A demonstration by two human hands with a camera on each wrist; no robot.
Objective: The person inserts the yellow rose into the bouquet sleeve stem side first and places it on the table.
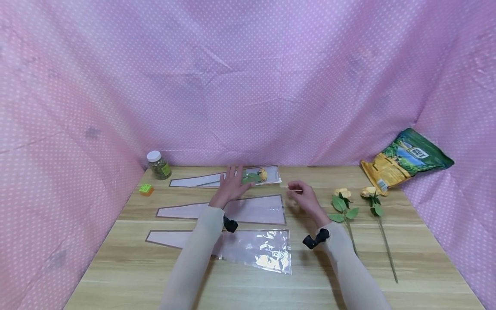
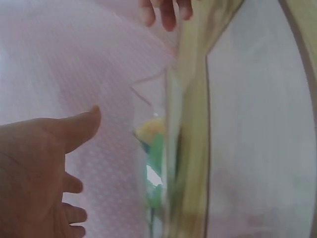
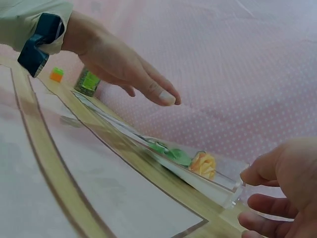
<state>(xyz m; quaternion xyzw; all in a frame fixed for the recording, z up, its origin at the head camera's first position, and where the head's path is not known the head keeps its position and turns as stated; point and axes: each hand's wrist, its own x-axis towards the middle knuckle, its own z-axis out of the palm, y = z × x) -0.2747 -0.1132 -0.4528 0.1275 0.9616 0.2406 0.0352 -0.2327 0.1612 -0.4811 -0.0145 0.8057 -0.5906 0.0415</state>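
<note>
Forearms (image 1: 193, 258) nearest | left grip (image 1: 231, 187) wide, partly hiding bagged rose (image 1: 262, 174) | right grip (image 1: 305, 199) parted | jar (image 1: 159, 165) left, pouch (image 1: 410, 160) right

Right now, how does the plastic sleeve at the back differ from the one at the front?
The back sleeve holds a yellow rose; the front sleeve shows no flower. In the head view, the left hand hides part of the back sleeve, while the left forearm hides part of the front sleeve. The front sleeve has strong reflections; the back sleeve has far fewer. Both taper toward the person's left.
</note>
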